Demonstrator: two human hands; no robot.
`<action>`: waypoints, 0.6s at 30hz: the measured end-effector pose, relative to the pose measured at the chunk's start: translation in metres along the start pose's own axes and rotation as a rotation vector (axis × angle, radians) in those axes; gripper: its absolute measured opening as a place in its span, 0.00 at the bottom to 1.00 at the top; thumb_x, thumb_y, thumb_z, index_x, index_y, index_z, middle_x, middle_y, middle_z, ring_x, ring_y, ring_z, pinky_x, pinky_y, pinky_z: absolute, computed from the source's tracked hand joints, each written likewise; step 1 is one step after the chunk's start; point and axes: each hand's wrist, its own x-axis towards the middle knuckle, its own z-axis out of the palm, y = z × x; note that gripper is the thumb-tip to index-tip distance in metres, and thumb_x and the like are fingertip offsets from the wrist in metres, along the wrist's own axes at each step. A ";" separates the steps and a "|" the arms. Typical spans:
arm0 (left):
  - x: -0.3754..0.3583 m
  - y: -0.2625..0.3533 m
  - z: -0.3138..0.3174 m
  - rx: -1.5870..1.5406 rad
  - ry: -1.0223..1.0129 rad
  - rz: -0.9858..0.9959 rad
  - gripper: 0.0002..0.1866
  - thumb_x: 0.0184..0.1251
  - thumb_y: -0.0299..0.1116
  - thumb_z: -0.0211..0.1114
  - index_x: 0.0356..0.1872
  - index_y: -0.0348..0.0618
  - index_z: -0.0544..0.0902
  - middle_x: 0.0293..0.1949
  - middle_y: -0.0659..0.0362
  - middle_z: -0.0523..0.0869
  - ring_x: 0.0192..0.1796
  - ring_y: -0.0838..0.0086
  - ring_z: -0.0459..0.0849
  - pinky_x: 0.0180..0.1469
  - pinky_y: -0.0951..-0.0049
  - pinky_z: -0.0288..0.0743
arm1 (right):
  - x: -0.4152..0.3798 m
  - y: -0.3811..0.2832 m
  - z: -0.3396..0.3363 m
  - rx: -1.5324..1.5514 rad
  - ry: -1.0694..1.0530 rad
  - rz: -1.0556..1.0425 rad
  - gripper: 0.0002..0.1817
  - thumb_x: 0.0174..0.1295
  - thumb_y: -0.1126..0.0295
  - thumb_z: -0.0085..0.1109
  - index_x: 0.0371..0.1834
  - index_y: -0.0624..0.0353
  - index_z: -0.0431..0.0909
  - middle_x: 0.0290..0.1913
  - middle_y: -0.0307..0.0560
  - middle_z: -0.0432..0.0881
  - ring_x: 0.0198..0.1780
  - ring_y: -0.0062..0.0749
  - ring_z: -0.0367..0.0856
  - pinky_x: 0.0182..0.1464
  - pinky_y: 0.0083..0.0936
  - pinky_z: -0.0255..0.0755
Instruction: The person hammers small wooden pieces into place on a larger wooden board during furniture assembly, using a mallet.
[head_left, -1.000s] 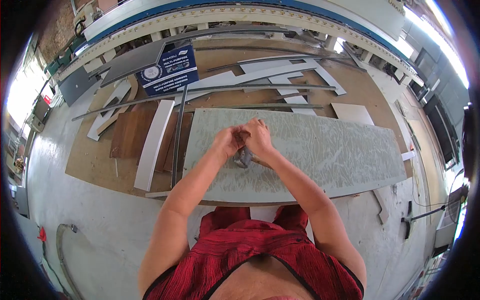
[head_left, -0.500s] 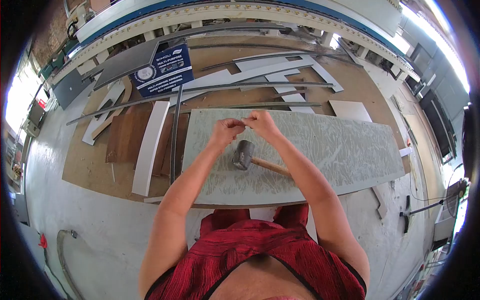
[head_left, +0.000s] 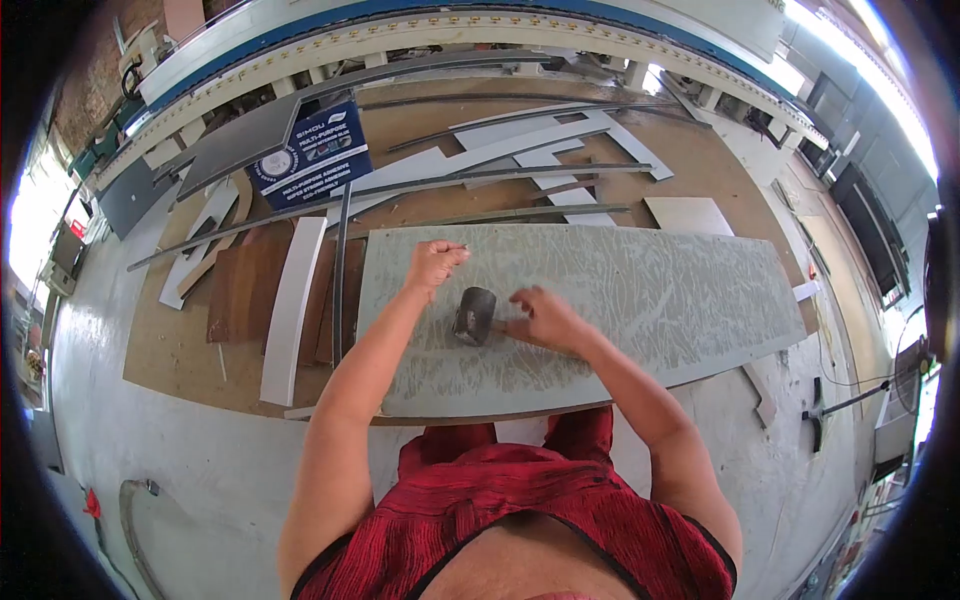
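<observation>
A rubber mallet [head_left: 474,317] with a dark head and wooden handle lies on a grey-green streaked panel [head_left: 690,300]. My right hand [head_left: 550,318] is over the mallet's handle, just right of its head, fingers apart and slightly blurred; it covers most of the handle. Up and to the left of the mallet head, my left hand [head_left: 436,265] is pinched closed above the panel. A tiny thing shows at its fingertips, too small to name.
A blue adhesive box [head_left: 310,160] stands beyond the panel's left end. White strips [head_left: 292,310], brown boards [head_left: 248,280] and long dark metal strips [head_left: 420,182] lie around it. A long blue-and-white machine [head_left: 480,25] spans the back.
My hands have parted. The right hand came down from the left fingertips to the mallet's handle, while the left hand stayed pinched and shifted slightly left.
</observation>
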 end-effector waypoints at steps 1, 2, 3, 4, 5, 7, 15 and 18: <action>0.006 -0.002 0.000 0.001 -0.001 -0.002 0.10 0.48 0.31 0.68 0.32 0.37 0.84 0.23 0.62 0.83 0.20 0.84 0.71 0.22 0.80 0.64 | -0.012 0.002 0.006 -0.057 0.014 -0.027 0.20 0.47 0.61 0.65 0.43 0.57 0.77 0.37 0.50 0.76 0.41 0.41 0.76 0.41 0.34 0.71; 0.012 -0.003 0.002 0.001 -0.002 -0.004 0.10 0.48 0.31 0.68 0.31 0.37 0.84 0.23 0.61 0.83 0.20 0.84 0.71 0.22 0.80 0.64 | -0.022 0.006 0.011 -0.114 0.027 -0.053 0.21 0.46 0.61 0.65 0.44 0.56 0.76 0.39 0.50 0.75 0.43 0.44 0.75 0.44 0.36 0.71; 0.019 -0.005 0.004 0.002 -0.004 -0.008 0.10 0.48 0.31 0.68 0.31 0.37 0.83 0.23 0.61 0.83 0.20 0.84 0.71 0.21 0.81 0.64 | -0.031 0.008 0.016 -0.170 0.040 -0.079 0.22 0.45 0.61 0.66 0.44 0.56 0.76 0.41 0.50 0.74 0.46 0.47 0.74 0.47 0.39 0.70; 0.026 -0.005 0.010 0.014 0.005 -0.003 0.09 0.49 0.31 0.67 0.31 0.37 0.83 0.23 0.61 0.82 0.19 0.84 0.70 0.20 0.82 0.62 | -0.037 0.007 0.019 -0.169 0.082 -0.058 0.22 0.44 0.61 0.66 0.44 0.55 0.76 0.40 0.49 0.74 0.46 0.47 0.73 0.47 0.38 0.70; 0.033 -0.005 0.015 0.027 0.014 0.001 0.08 0.49 0.31 0.67 0.30 0.38 0.82 0.23 0.61 0.82 0.18 0.85 0.69 0.18 0.83 0.60 | -0.040 0.002 0.024 -0.168 0.124 -0.036 0.22 0.44 0.61 0.66 0.44 0.55 0.76 0.39 0.48 0.74 0.46 0.46 0.73 0.46 0.38 0.70; 0.047 -0.007 0.025 0.034 0.017 0.003 0.07 0.50 0.30 0.66 0.29 0.38 0.81 0.22 0.61 0.82 0.18 0.85 0.69 0.18 0.83 0.60 | -0.043 -0.002 0.033 -0.197 0.193 -0.023 0.20 0.44 0.64 0.64 0.43 0.53 0.76 0.37 0.46 0.74 0.44 0.45 0.73 0.44 0.37 0.70; 0.100 -0.012 0.052 0.114 0.000 0.007 0.06 0.46 0.29 0.66 0.24 0.38 0.82 0.20 0.59 0.82 0.21 0.81 0.76 0.24 0.80 0.67 | -0.042 -0.002 0.034 -0.171 0.222 -0.001 0.15 0.48 0.66 0.61 0.41 0.52 0.74 0.36 0.46 0.74 0.41 0.43 0.74 0.42 0.37 0.70; 0.118 -0.028 0.049 0.312 -0.012 0.124 0.05 0.45 0.30 0.67 0.21 0.38 0.82 0.19 0.60 0.82 0.22 0.80 0.78 0.26 0.79 0.68 | -0.041 0.001 0.034 -0.166 0.248 -0.004 0.16 0.47 0.65 0.62 0.40 0.52 0.75 0.35 0.45 0.74 0.40 0.42 0.74 0.41 0.36 0.71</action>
